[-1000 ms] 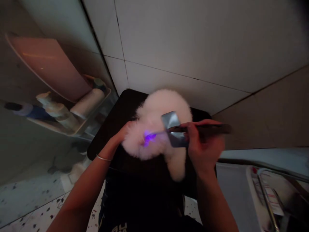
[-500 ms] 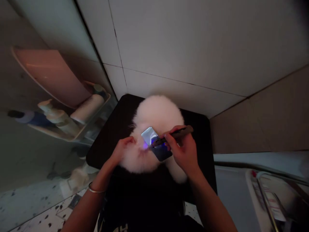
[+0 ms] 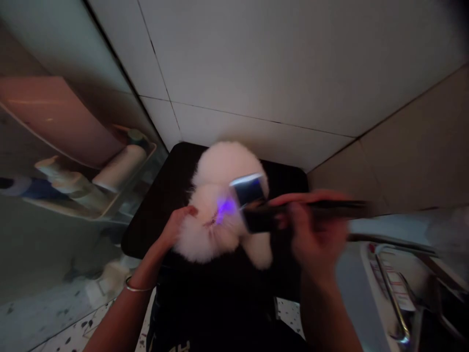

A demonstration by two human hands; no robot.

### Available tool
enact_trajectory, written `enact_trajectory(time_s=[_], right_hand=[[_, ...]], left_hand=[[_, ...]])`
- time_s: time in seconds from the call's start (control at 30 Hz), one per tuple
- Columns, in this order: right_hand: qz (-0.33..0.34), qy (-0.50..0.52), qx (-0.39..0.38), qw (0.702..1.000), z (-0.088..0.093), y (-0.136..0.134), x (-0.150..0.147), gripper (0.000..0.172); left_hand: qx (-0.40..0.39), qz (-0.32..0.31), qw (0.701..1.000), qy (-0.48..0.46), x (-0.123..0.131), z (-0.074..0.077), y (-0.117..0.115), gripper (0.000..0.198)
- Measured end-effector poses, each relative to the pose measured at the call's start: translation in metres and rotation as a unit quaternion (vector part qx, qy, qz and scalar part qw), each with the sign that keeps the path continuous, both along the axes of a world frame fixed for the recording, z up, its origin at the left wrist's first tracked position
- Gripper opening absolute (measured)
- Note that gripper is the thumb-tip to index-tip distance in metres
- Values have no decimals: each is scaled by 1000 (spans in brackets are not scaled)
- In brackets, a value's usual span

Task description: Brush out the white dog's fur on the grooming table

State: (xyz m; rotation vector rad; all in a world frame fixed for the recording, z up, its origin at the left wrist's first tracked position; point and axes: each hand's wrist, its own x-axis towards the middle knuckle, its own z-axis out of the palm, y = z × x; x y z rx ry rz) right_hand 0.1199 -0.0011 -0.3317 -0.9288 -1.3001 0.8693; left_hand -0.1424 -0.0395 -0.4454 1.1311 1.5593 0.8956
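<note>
Right hand (image 3: 318, 232), gripping the shiny tool (image 3: 252, 217), moved toward three o'clock, uncovering purple-lit fur (image 3: 224, 209); left hand (image 3: 177, 225) holds fur.

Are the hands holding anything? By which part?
The right hand holds a flat-headed tool by its dark handle. The left hand touches white fur; grip unclear.

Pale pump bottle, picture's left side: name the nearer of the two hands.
Left. The left hand, touching the white fur, lies right of the pump bottle and lower in view; the right hand, holding a dark-handled tool, is much farther right.
</note>
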Motion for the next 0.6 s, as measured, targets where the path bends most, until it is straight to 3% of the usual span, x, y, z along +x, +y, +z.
enact_trajectory(time_s=[0.07,0.13,0.27,0.5,0.6], right_hand=[[145,-18,-101,984,-20,-7,-17,16],[177,-27,-132,975,-39,-7,-29,16],[109,-22,-70,991,-48,6,-19,20],[34,-45,28,998,-34,5,4,20],[-75,-44,133,987,-19,10,17,24]], left_hand=[[14,-12,1000,3,0,5,0,12],[32,-17,999,4,1,9,0,14],[54,-2,998,-23,2,13,1,16],[43,27,996,-77,13,18,8,14],[39,11,999,-34,9,10,10,17]])
